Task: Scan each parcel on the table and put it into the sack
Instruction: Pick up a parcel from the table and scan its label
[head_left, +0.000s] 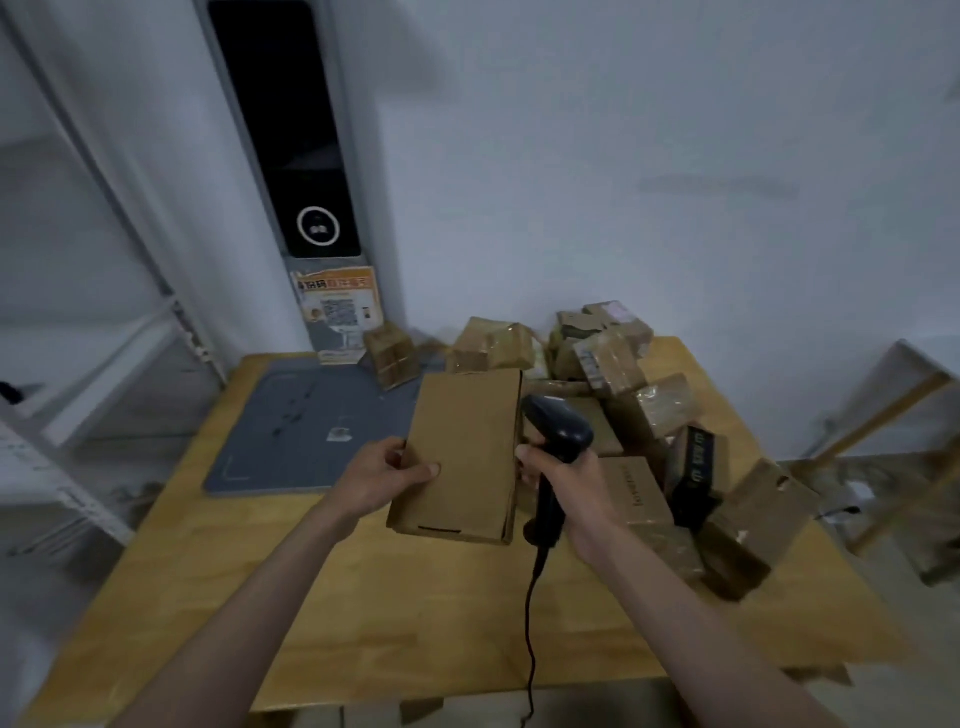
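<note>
Wooden table (363, 597) below; left hand (379, 480) gripping flat parcel (462, 457), right hand (566, 478) around scanner (558, 431).

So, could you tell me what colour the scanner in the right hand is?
Black; the scanner shows clearly in the head view.

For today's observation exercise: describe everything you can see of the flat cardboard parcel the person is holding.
The flat cardboard parcel is a plain brown rectangular box, thin, closed, with a dark slit near its lower edge. It is held tilted above the wooden table. The left hand grips its left edge; the right hand, holding a black scanner, touches its right edge. No label shows.
</note>
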